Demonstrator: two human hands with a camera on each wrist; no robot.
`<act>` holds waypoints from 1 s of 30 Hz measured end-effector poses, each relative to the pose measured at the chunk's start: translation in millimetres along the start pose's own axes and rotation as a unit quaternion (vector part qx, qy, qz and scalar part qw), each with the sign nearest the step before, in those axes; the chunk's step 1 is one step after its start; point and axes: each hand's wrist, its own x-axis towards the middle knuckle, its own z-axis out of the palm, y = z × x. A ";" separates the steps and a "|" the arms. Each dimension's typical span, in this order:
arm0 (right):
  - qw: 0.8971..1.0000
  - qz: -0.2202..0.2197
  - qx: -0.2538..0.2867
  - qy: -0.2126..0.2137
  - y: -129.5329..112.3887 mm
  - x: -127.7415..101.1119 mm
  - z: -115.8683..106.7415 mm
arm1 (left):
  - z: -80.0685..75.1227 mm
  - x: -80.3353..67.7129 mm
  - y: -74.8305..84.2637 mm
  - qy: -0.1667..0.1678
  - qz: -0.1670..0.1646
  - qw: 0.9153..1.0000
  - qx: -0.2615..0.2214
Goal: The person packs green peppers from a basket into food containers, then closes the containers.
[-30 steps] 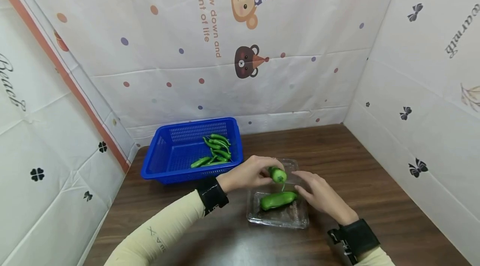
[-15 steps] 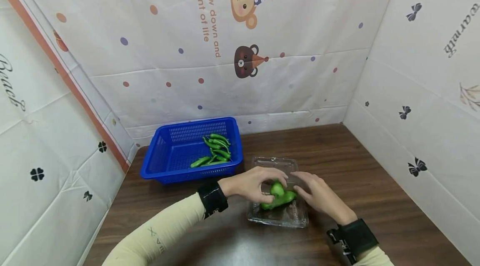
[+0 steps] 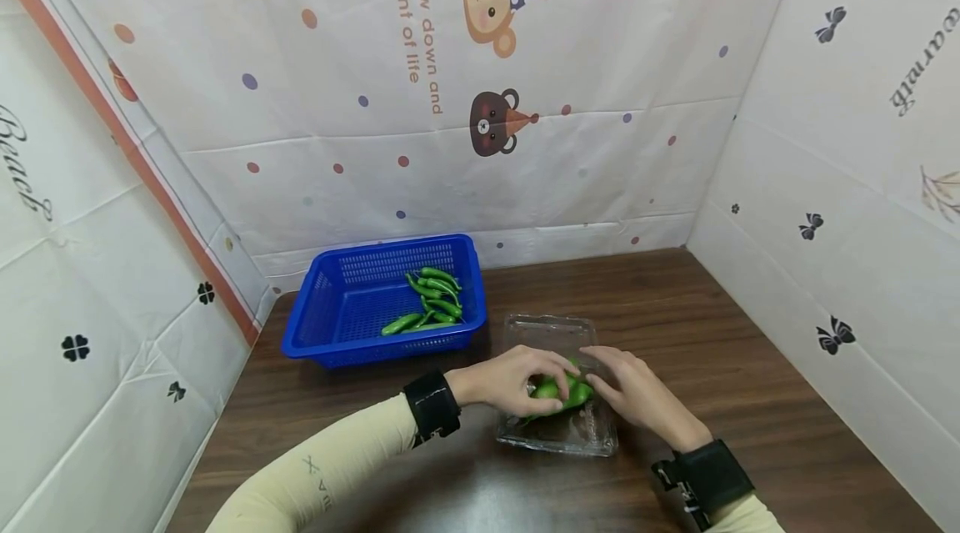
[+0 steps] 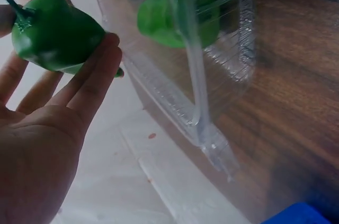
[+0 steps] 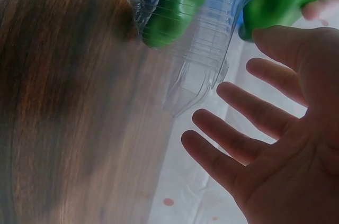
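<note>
My left hand (image 3: 517,383) holds a green pepper (image 4: 55,33) with a curved stem, its fingers and thumb around the body. It is over an opened clear plastic clamshell box (image 3: 558,439) on the table. Another green pepper (image 4: 153,23) lies inside the box, seen through its wall in the left wrist view. In the head view the two peppers overlap, partly hidden by the left fingers. At the box's right side is my right hand (image 3: 641,395), fingers extended and slightly spread, holding nothing; its fingertips are near the box edge.
A blue plastic basket (image 3: 330,348) stands left of the box, with several slim green chillies (image 3: 438,291) inside. The clear lid (image 3: 551,326) lies folded back toward the wall. Printed white cloth (image 3: 337,99) surrounds the brown wooden table (image 3: 660,299) at the back and sides.
The left hand has lowered the pepper toward the box, and it now covers part of the other pepper. The right hand has stayed almost in place.
</note>
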 end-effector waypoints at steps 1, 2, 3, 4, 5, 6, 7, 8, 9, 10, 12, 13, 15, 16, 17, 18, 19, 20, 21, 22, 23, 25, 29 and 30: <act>1.000 0.001 -0.001 0.000 0.1 0.0 0.5 | 1.2 -0.8 -0.8 -0.003 -0.002 1.000 0.005; 1.000 0.001 -0.002 0.000 0.2 0.0 0.9 | 2.0 -1.7 -1.0 -0.007 -0.005 1.000 0.009; 1.000 0.001 -0.003 0.000 0.3 0.0 1.3 | 2.8 -2.4 -1.2 -0.011 -0.011 1.000 0.010; 1.000 0.001 -0.003 0.000 0.4 -0.1 1.6 | 3.6 -3.1 -1.4 -0.015 -0.017 1.000 0.012; 1.000 0.001 -0.005 0.000 0.5 -0.1 1.9 | 4.2 -3.9 -1.6 -0.018 -0.022 1.000 0.012; 1.000 0.000 -0.005 0.000 0.5 -0.1 2.1 | 4.9 -4.6 -1.7 -0.021 -0.027 0.999 0.010; 1.000 0.000 -0.005 0.001 0.6 0.0 2.1 | 5.5 -5.1 -1.9 -0.022 -0.032 0.999 0.009; 1.000 -0.001 -0.005 0.001 0.7 0.0 2.1 | 6.0 -5.5 -1.6 -0.023 -0.035 0.999 0.006; 1.000 -0.002 -0.004 0.002 0.8 -0.1 2.1 | 7.0 -5.6 -2.0 -0.023 -0.036 0.999 0.006; 1.000 -0.002 -0.005 0.002 0.9 -0.1 2.0 | 8.0 -5.7 -2.4 -0.022 -0.035 0.999 0.010; 1.000 -0.004 -0.007 0.004 1.1 0.0 1.8 | 10.2 -5.6 -3.6 -0.022 -0.031 0.999 0.019; 1.000 -0.004 -0.008 0.004 1.2 0.0 1.7 | 11.3 -5.3 -4.1 -0.022 -0.029 0.999 0.023; 1.000 -0.005 -0.010 0.007 1.4 0.0 1.8 | 13.6 -4.8 -5.2 -0.023 -0.028 0.999 0.033; 1.000 -0.005 -0.010 0.008 1.5 0.1 1.7 | 14.7 -4.6 -5.6 -0.025 -0.029 0.999 0.035; 1.000 -0.005 -0.009 0.009 1.6 0.1 1.7 | 15.5 -4.4 -6.0 -0.026 -0.030 0.998 0.040; 1.000 -0.005 -0.010 0.009 1.8 0.1 1.8 | 16.2 -4.3 -6.3 -0.027 -0.031 0.998 0.045; 1.000 -0.004 -0.011 0.010 1.9 0.1 1.9 | 17.1 -4.3 -6.4 -0.029 -0.032 0.998 0.044; 1.000 -0.002 -0.011 0.010 2.0 0.1 1.9 | 18.0 -4.6 -6.8 -0.030 -0.032 0.998 0.048; 1.000 0.000 -0.012 0.010 2.2 0.1 2.0 | 18.8 -4.8 -6.9 -0.032 -0.033 0.998 0.052; 1.000 0.002 -0.012 0.009 2.4 0.1 2.1 | 19.5 -5.1 -7.0 -0.033 -0.033 0.998 0.051; 1.000 0.004 -0.013 0.008 2.6 0.0 2.2 | 20.3 -5.3 -7.0 -0.033 -0.032 0.998 0.053; 1.000 0.008 -0.010 0.005 2.8 -0.2 2.3 | 22.0 -5.7 -7.1 -0.034 -0.031 0.998 0.051; 1.000 0.012 -0.005 0.001 3.2 0.1 2.5 | 24.4 -5.5 -7.6 -0.033 -0.030 0.998 0.050; 1.000 0.012 -0.004 0.001 3.1 0.3 2.5 | 25.0 -5.2 -8.1 -0.033 -0.030 0.998 0.049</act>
